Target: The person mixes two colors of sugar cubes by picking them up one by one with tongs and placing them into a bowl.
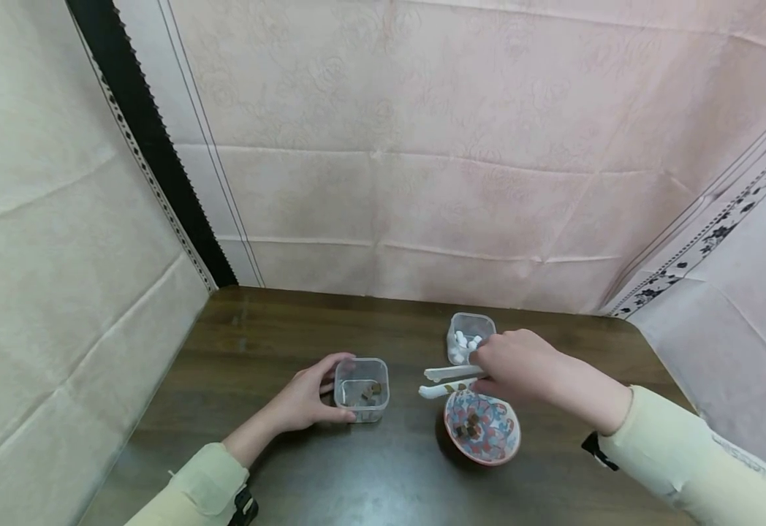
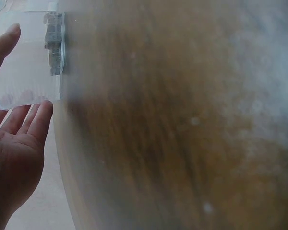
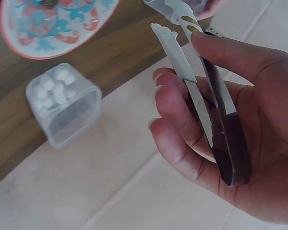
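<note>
My left hand (image 1: 299,400) holds a small clear plastic container (image 1: 375,415), thumb at its near side and fingers at its far side. A few brown cubes (image 1: 371,391) lie in it. In my right hand (image 1: 517,365) is a pair of tongs (image 3: 201,108), metal with pale, patterned tips. The two tips stand apart with nothing between them, pointing left above the table near a patterned bowl (image 1: 496,447). Brown pieces (image 1: 468,427) sit in the bowl. Behind the tongs, a second clear container (image 3: 55,136) holds several white pieces (image 3: 57,88); the hand partly covers it in the head view.
Everything stands on a dark wooden table (image 1: 278,329). Pale cloth (image 1: 383,183) hangs behind the table's far edge, with more cloth (image 1: 61,292) along the left side and on the right.
</note>
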The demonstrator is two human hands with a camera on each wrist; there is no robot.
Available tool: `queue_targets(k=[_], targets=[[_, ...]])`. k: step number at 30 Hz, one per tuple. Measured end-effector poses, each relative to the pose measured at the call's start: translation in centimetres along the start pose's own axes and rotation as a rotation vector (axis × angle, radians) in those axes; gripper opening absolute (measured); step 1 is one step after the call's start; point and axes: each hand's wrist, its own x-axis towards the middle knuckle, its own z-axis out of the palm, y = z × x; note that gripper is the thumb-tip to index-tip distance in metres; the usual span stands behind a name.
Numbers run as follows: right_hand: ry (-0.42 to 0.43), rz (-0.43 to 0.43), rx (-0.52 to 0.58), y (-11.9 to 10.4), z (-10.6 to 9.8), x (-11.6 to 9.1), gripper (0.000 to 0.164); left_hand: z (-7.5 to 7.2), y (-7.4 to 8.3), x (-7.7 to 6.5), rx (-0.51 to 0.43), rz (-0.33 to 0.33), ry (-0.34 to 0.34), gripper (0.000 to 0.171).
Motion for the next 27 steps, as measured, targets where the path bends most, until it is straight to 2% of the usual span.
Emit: queue_targets(k=[8, 13, 19, 27], targets=[[0.028, -0.042, -0.031, -1.6, -1.2, 2.9, 0.028, 0.0, -0.1, -0.4, 0.001, -0.008, 0.003, 0.093], [0.013, -0.06, -0.045, -2.6, -1.6, 4.9, 0.028, 0.1, -0.3, -0.4, 0.005, -0.001, 0.002, 0.091], [-0.026, -0.068, -0.044, -3.7, -2.0, 7.4, 0.029, 0.1, -0.2, -0.3, -0.004, -0.002, -0.001, 0.091], [-0.114, -0.07, -0.12, -5.2, -1.9, 10.4, 0.038, -0.2, 0.2, -0.1, -0.016, -0.003, -0.003, 0.089]])
